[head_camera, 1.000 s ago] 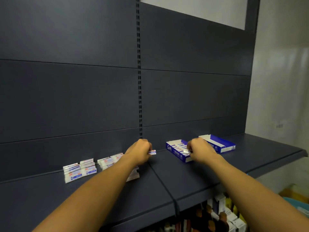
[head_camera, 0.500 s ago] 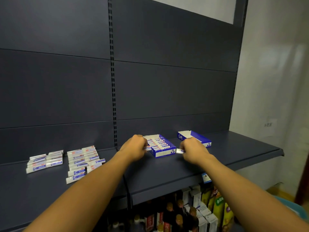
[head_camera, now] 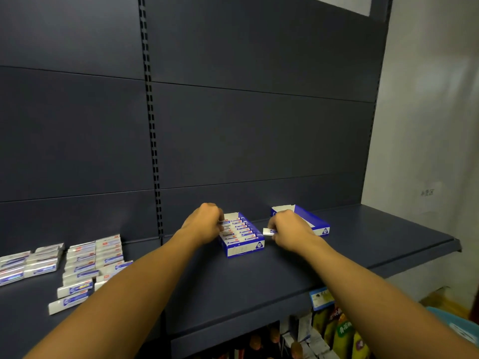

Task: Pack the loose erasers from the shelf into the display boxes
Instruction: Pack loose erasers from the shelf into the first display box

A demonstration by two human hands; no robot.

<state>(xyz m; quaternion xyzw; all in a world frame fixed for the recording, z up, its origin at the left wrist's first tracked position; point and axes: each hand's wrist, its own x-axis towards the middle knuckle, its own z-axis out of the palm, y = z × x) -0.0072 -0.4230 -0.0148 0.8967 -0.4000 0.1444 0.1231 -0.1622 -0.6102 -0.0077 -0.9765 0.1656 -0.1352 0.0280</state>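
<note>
1. Starting at the far left, loose erasers (head_camera: 77, 265) lie in rows and small stacks on the dark shelf (head_camera: 259, 275), well apart from the boxes. More than 20 wrapped pieces show there, though an exact count is not possible; this pile is the work that remains.
2. Moving right, the left hand (head_camera: 204, 224) sits at the left edge of the near display box (head_camera: 239, 237), fingers curled with the knuckles up. Its grip seems closed on an eraser being set into the row, but the fingertips are hidden, so I cannot tell for sure.
3. The near display box holds about 8 erasers lined up side by side and looks close to full. I judge this box almost done, with room for perhaps 1 or 2 more.
4. Just right of that box, the right hand (head_camera: 290, 229) pinches a single eraser (head_camera: 268, 231), its white end poking out toward the box. This grip is clamped on the eraser, held just above the shelf between the 2 boxes.
5. Behind the right hand stands the second display box (head_camera: 311, 221); its visible inside shows white card and no erasers, so it appears unfilled.
6. Overall, roughly 1 box is packed, 1 is waiting, and most of the stock is unpacked.
</note>
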